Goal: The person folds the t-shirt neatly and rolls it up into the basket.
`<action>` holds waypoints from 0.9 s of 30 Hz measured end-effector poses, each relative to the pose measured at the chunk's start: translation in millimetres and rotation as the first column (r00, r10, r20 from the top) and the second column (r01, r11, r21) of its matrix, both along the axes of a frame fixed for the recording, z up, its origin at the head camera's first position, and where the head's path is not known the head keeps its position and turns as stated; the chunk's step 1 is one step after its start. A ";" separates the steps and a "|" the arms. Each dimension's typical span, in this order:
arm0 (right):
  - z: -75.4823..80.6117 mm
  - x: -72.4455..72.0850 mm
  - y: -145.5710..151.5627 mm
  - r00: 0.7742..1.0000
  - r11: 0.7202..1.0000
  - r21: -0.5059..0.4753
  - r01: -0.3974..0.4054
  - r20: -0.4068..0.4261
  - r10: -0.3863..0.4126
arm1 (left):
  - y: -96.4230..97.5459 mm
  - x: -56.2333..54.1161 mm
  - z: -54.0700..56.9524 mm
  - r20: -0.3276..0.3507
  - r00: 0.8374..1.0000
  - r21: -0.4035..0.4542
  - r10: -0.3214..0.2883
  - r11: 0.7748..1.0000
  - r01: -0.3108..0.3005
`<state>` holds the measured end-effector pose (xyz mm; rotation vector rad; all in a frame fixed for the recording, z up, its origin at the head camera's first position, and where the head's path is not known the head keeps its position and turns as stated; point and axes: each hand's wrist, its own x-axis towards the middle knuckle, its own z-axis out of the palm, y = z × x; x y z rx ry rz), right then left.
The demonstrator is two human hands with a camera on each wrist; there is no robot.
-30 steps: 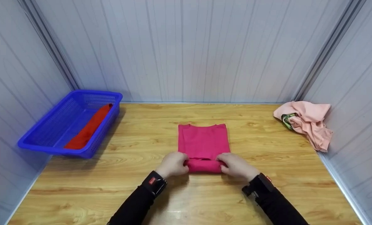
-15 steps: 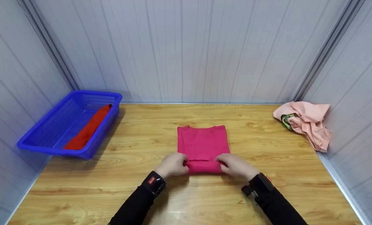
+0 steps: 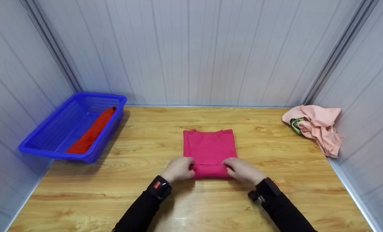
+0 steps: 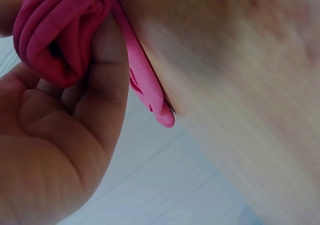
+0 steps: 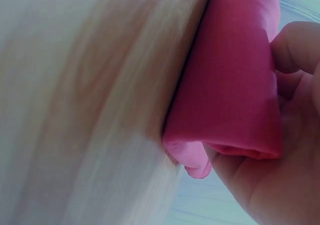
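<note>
A folded magenta shirt (image 3: 210, 148) lies at the middle of the table, its curved neckline at the far side. Its near edge is turned over into a thick roll (image 3: 210, 171). The left hand (image 3: 180, 169) grips the roll's left end; the left wrist view shows fingers curled about the layered cloth (image 4: 62, 35). At the other end, the right hand (image 3: 244, 170) holds the roll between thumb and fingers. From the right wrist, the roll's smooth outer side (image 5: 230, 75) shows close over the wood, with the right palm (image 5: 285, 175) behind its end.
A blue plastic basket (image 3: 37, 151) stands at the back left, with a folded red-orange cloth (image 3: 93, 132) along its right side. Against the right wall lies a crumpled pale pink garment (image 3: 320, 122) with a green print. Panel walls (image 3: 191, 54) enclose the wooden table (image 3: 146, 135).
The dark gap between the roll and the flat part of the shirt has closed. The far edge of the shirt has shifted slightly nearer. Both hands stay in nearly the same place.
</note>
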<state>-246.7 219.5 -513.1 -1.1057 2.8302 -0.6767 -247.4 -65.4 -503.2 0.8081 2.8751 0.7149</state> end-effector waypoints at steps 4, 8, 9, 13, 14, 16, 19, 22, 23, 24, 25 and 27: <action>-1.7 1.2 -0.4 0.999 1.000 0.016 0.000 -0.045 0.001 | 0.8 -1.0 0.2 0.008 1.000 -0.008 -0.007 1.000 0.007; -2.5 4.2 -1.7 0.993 1.000 0.031 0.005 -0.119 -0.001 | 1.5 -3.1 2.1 0.042 0.999 0.002 -0.013 1.000 0.013; -2.5 5.2 -2.1 0.990 0.999 0.035 0.011 -0.140 -0.006 | 1.7 -3.8 2.6 0.050 0.999 0.004 -0.015 1.000 0.015; -2.3 8.6 -3.8 0.964 0.999 0.034 0.032 -0.266 -0.022 | 3.0 -6.7 4.2 0.072 0.997 0.004 -0.019 1.000 0.019; -2.0 9.4 -4.5 0.952 0.999 0.031 0.032 -0.305 -0.021 | 3.2 -7.2 4.4 0.076 0.997 0.000 -0.020 1.000 0.020; -1.2 11.3 -6.3 0.921 1.000 0.024 0.018 -0.390 -0.008 | 3.4 -8.1 4.7 0.080 0.997 -0.007 -0.020 1.000 0.021; 1.0 15.3 -9.9 0.869 1.000 0.023 -0.006 -0.495 0.017 | 3.5 -9.0 4.2 0.082 0.996 -0.012 -0.024 1.000 0.025; 3.2 20.6 -13.5 0.837 0.999 0.047 -0.018 -0.546 0.041 | 3.5 -9.8 3.4 0.079 0.996 -0.005 -0.033 0.999 0.034; 3.5 22.3 -14.5 0.831 0.998 0.060 -0.018 -0.554 0.049 | 3.5 -9.9 3.0 0.078 0.996 -0.002 -0.035 0.999 0.035; 3.7 23.8 -15.3 0.828 0.997 0.073 -0.018 -0.557 0.056 | 3.4 -10.2 2.9 0.076 0.997 -0.002 -0.034 0.999 0.034; 3.8 25.2 -16.0 0.828 0.996 0.085 -0.017 -0.557 0.062 | 3.4 -10.4 2.7 0.076 0.997 0.000 -0.032 0.999 0.032; 3.3 26.7 -16.6 0.835 0.995 0.098 -0.019 -0.547 0.070 | 3.3 -10.4 2.7 0.079 0.997 -0.001 -0.026 1.000 0.026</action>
